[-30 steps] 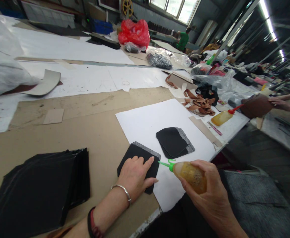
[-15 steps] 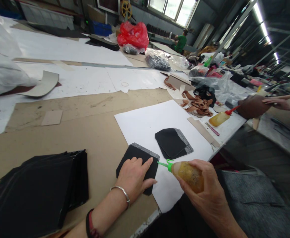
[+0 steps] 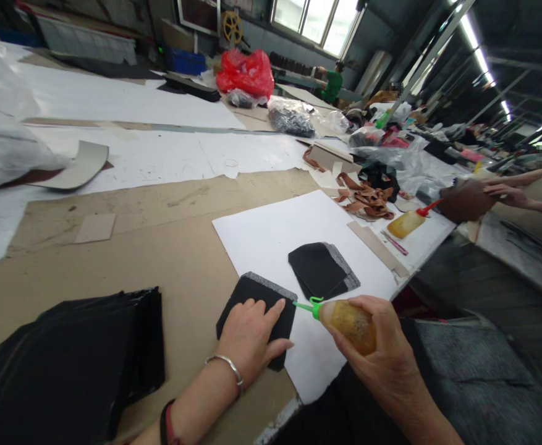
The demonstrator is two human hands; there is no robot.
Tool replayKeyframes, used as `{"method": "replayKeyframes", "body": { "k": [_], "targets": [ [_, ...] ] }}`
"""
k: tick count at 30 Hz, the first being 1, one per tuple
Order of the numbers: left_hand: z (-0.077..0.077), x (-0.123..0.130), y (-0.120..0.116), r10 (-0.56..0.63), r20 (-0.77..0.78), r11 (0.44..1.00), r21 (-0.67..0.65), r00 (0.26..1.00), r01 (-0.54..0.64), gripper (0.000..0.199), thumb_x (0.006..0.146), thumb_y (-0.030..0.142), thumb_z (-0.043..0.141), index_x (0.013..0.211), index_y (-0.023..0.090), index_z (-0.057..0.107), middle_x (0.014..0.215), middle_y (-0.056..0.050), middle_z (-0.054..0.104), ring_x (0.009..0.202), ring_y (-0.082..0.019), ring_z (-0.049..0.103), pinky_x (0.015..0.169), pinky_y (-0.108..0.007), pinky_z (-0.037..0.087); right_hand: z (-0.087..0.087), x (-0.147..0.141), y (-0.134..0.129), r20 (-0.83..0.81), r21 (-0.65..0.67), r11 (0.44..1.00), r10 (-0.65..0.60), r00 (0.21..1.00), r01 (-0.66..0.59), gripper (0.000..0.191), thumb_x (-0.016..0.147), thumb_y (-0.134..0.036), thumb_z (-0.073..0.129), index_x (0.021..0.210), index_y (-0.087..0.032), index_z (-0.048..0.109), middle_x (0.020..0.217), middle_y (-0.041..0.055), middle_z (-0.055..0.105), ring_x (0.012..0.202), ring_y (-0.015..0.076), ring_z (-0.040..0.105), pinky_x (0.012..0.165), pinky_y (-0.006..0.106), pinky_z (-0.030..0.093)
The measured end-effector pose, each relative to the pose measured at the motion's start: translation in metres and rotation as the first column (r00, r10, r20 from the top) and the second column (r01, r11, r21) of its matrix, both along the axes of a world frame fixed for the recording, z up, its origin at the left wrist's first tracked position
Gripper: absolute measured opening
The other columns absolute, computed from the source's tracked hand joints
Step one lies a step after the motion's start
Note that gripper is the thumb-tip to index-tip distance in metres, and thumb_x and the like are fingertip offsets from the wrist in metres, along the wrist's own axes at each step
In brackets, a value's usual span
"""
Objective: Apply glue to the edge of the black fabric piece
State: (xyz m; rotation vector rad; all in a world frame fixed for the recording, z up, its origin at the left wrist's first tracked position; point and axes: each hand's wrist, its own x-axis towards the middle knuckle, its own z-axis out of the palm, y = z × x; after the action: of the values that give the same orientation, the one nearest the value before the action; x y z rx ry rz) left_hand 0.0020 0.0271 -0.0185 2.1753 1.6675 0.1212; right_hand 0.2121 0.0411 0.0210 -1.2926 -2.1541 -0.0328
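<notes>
The right hand (image 3: 384, 346) grips a bottle of amber liquid (image 3: 350, 324), fingers and thumb wrapped around its body. The bottle lies nearly level across the view, its long axis running from lower right to upper left. Its green nozzle (image 3: 305, 308) points left, with the tip at the right end of the grey strip (image 3: 271, 284) on a black piece (image 3: 245, 295); whether it touches cannot be told.

The left hand (image 3: 251, 330) is spread flat on that piece, fingers pointing away and to the right, thumb apart. The piece straddles the edge between the white sheet (image 3: 271, 225) and the brown surface (image 3: 169, 253). Its grey-stripped far edge slants down to the right. Two overlapping black pieces (image 3: 319, 269) lie just beyond the bottle, their grey edges facing right.
</notes>
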Motion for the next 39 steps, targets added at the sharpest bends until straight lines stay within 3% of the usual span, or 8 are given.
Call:
{"method": "replayKeyframes", "body": {
  "k": [29,39],
  "targets": [
    [-0.001,-0.001,0.001,-0.021,-0.019,1.000,-0.001,1.000,0.021,0.060,0.082,0.056,0.055,0.132,0.024,0.047,0.094,-0.009,0.062,0.089,-0.028,0.057,0.072,-0.038,0.045,0.004,0.002,-0.016,0.004,-0.075,0.997,-0.006,1.000,0.006,0.030,0.083,-0.029,0.061,0.107,-0.022,0.046,0.096,0.0053,0.054,0.089,0.0202,0.056,0.079,0.034,0.051],
    [0.000,0.000,0.002,-0.009,-0.004,1.000,-0.021,1.000,0.009,0.060,0.082,0.055,0.056,0.133,0.024,0.047,0.094,-0.009,0.062,0.090,-0.029,0.057,0.074,-0.041,0.046,0.000,0.001,-0.003,-0.006,-0.016,1.000,-0.003,1.000,0.003,0.032,0.083,-0.028,0.062,0.109,-0.018,0.046,0.098,0.0073,0.053,0.090,0.0209,0.054,0.081,0.034,0.050]
  ]
}}
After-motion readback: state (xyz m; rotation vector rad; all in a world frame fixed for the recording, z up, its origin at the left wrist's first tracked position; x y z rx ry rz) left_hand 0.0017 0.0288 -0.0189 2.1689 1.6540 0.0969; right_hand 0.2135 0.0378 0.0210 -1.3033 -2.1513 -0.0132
